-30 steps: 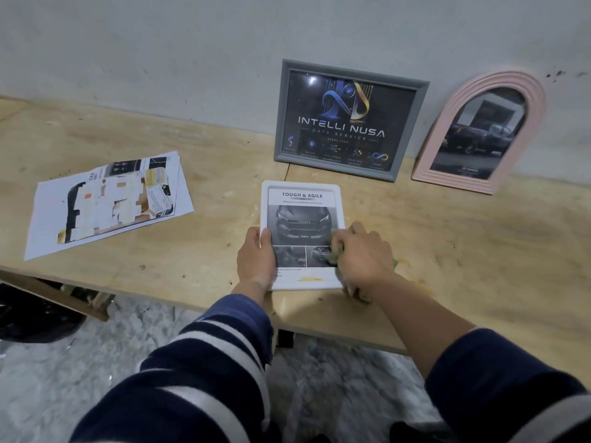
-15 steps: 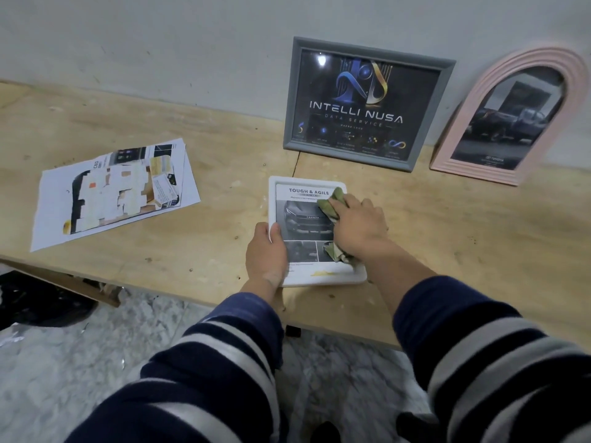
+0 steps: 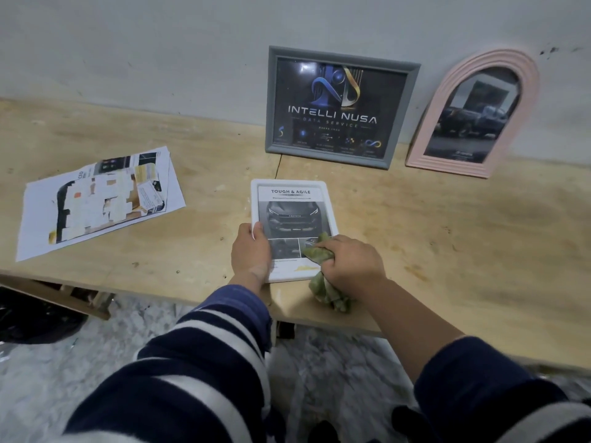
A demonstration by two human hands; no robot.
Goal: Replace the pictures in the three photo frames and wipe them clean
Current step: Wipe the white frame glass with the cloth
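White frame [image 3: 292, 203] steadied by left hand [image 3: 251, 252]; right hand [image 3: 350, 260] grips cloth [image 3: 326, 292].

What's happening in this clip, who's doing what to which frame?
A person is wiping the white frame, which lies flat on the wooden table. The left hand holds its lower left edge; the right hand grips a green cloth at its lower right corner. A grey frame and a pink arched frame lean against the wall; loose printed sheets lie to the left.

Plywood workbench against a plain wall

The light wooden bench top [image 3: 134, 276] has a seam in the middle and small stains. Behind it stands a grey-white wall [image 3: 160, 49] with few dark marks. Below, the floor [image 3: 48, 372] looks like pale marble.
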